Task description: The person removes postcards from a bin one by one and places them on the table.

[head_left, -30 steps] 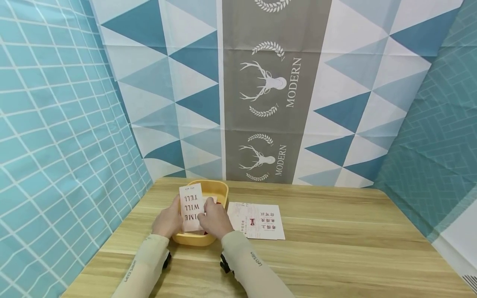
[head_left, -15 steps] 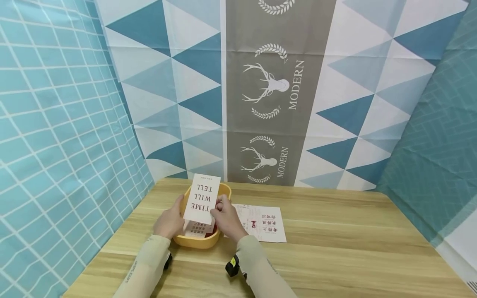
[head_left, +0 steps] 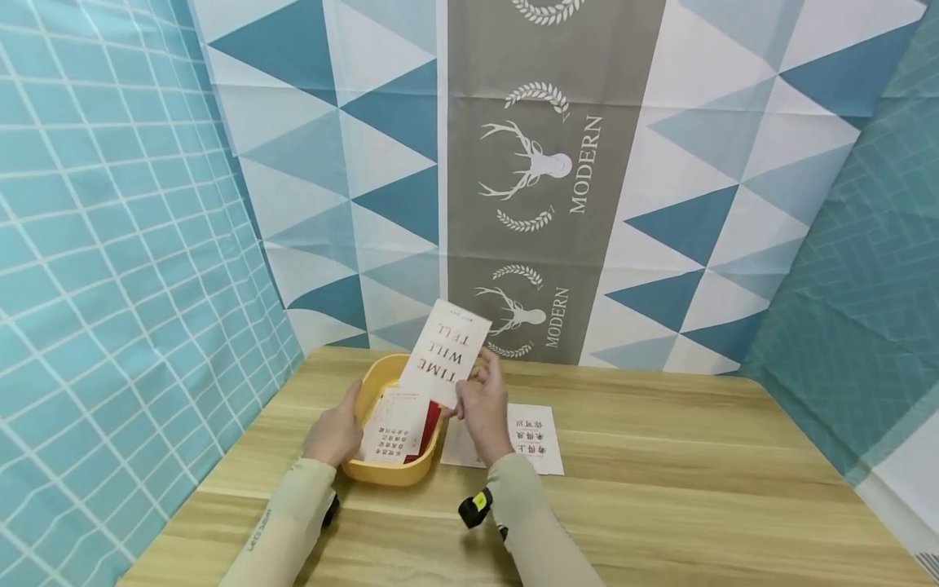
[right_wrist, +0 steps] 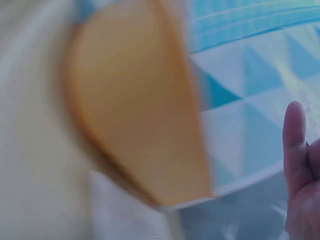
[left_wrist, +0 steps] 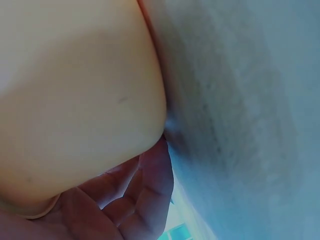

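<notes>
Yellow basket [right_wrist: 135,110]: blurred in the right wrist view, cut off by its top edge.
Right hand [head_left: 486,412]: cut off at that view's right edge.
Left hand [head_left: 332,434]: fingers partly hidden by the basket.
Held card [head_left: 443,350]: partly covered by the right hand; smallest print unreadable.
Outer cards [head_left: 539,440]: partly behind the right hand.
Red piece [head_left: 431,425]: mostly under inner cards [head_left: 396,424]; kind unclear.

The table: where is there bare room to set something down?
Most room on the table: right of the loose cards, to its right edge. Smaller patch: between the sleeves, nearside of the box. Crowded: the box, held by the left hand, and beside it, where the right hand holds the TIME card.
</notes>
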The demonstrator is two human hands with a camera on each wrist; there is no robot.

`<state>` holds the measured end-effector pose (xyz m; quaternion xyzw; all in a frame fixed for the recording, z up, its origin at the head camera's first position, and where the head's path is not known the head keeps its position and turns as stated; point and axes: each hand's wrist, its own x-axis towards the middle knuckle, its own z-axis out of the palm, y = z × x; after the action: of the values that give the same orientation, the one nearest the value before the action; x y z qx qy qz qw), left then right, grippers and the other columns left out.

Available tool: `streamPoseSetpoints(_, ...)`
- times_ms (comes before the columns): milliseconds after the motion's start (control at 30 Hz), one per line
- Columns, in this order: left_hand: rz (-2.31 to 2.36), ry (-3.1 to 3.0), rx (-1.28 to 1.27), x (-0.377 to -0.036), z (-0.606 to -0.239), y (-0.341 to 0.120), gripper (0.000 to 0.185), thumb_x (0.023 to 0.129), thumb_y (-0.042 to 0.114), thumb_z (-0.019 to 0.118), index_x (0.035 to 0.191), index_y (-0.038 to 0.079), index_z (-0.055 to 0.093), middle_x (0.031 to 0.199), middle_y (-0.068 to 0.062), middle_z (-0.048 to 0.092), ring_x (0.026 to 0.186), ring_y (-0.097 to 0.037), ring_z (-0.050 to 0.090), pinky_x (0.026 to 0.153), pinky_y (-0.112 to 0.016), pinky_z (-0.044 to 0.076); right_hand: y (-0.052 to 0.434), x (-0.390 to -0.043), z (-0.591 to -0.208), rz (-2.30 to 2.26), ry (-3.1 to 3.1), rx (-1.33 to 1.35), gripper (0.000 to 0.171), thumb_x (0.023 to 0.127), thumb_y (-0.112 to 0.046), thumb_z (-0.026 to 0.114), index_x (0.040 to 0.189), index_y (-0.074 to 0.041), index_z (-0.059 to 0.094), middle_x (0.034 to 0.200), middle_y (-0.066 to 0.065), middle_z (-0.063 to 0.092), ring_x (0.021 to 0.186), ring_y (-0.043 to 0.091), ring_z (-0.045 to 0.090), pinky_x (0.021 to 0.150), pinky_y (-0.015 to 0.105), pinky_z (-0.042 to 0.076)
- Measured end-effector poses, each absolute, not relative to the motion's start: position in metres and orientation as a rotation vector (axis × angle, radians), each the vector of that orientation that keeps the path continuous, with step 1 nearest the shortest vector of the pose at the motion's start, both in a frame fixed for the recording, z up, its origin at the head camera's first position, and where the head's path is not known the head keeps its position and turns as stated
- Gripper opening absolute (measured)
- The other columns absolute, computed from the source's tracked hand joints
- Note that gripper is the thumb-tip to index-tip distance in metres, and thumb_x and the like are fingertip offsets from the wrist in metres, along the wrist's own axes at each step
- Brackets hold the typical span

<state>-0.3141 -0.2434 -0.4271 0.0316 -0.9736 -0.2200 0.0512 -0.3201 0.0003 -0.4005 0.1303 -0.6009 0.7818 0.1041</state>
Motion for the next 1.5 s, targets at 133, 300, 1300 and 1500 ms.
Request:
streamPoseSetpoints(133,-0.661,-2.962,0.081,-0.317,-0.426,-0.245,0.072,0.095,0.004,0.047,0.161,0.010,0.020,0.106,-0.031,0.069,0.074,-0.032,0.066,0.068,-0.050,0.055,0.030,-0.315,-0.372,2.251,-1.718,0.387,0.090,0.081,0.016,0.048,0.151,-0.038,0.032,0.121,0.017,0.059,0.063,0.018,0.061,0.050,0.038,0.058)
streamPoseSetpoints(300,-0.664,-2.981,0.098,-0.317,-0.427,-0.245,0.072,0.096,0.004,0.047,0.162,0.011,0.019,0.108,-0.031,0.069,0.074,-0.031,0.066,0.070,-0.050,0.055,0.071,-0.303,-0.344,2.154,-1.748,0.388,0.078,0.082,0.016,0.048,0.148,-0.026,0.047,0.130,0.011,0.055,0.058,0.009,0.056,0.048,0.033,0.056)
streamPoseSetpoints(1300,-0.705,-3.008,0.175,-0.312,-0.425,-0.243,0.068,0.100,0.008,0.041,0.163,0.014,0.016,0.116,-0.033,0.067,0.074,-0.030,0.063,0.062,-0.043,0.050,0.179,-0.251,-0.288,1.602,-2.105,0.191,0.025,0.098,-0.002,0.058,0.117,-0.005,0.074,0.111,0.016,0.068,0.083,0.013,0.068,0.069,0.025,0.059)
streamPoseSetpoints(1500,-0.679,-2.998,0.158,-0.312,-0.425,-0.243,0.068,0.100,0.007,0.042,0.162,0.014,0.017,0.118,-0.034,0.066,0.077,-0.032,0.065,0.061,-0.045,0.051,0.197,-0.254,-0.292,1.585,-2.230,0.144,0.021,0.096,0.000,0.060,0.114,0.000,0.071,0.117,0.019,0.066,0.083,0.013,0.067,0.071,0.025,0.060)
